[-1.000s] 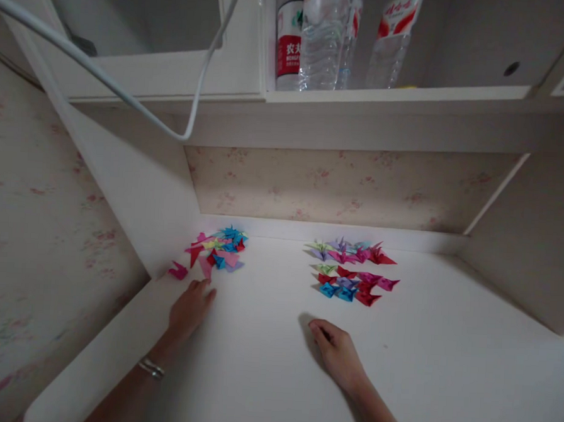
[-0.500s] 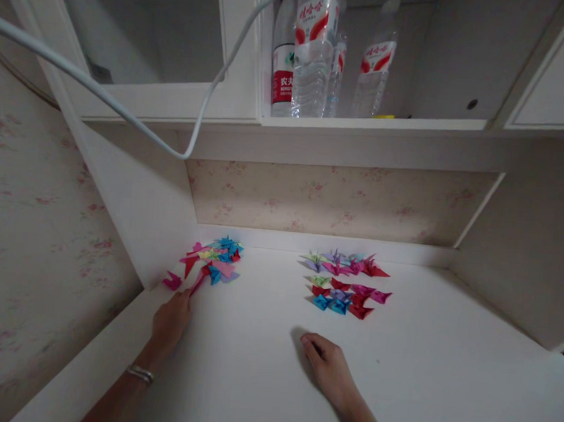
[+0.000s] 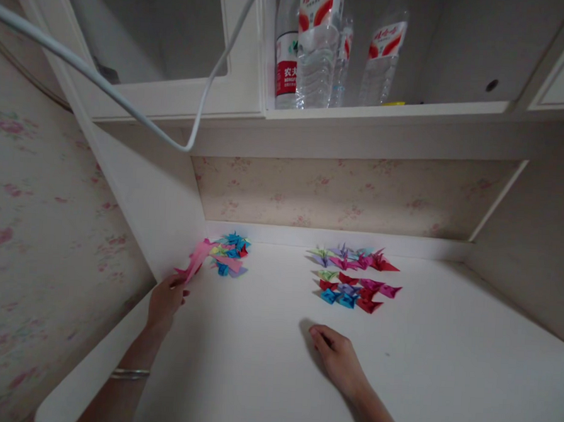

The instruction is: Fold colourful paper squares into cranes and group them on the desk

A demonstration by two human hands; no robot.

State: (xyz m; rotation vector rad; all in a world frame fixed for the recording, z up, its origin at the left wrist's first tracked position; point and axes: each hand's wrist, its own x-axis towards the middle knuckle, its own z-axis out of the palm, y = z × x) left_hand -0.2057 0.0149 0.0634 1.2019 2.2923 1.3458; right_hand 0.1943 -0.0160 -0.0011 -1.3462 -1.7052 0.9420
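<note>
My left hand (image 3: 165, 299) is at the left edge of the white desk (image 3: 264, 374), pinching a pink folded paper piece (image 3: 197, 259) that sticks up toward a loose heap of coloured origami (image 3: 230, 255). A bracelet circles that wrist. My right hand (image 3: 337, 357) rests palm down on the desk with its fingers curled under, holding nothing I can see. Just beyond it, several origami cranes (image 3: 354, 278) lie in neat rows: red, blue, magenta, purple and green.
A shelf (image 3: 391, 109) above the desk carries three clear water bottles (image 3: 316, 49). A white cable (image 3: 127, 105) hangs across the upper left. A white side panel (image 3: 150, 198) walls the desk's left; floral wallpaper lies behind.
My left hand drew back left from the heap and picked up a pink paper piece, lifting it. My right hand stayed put. The camera shifted a little.
</note>
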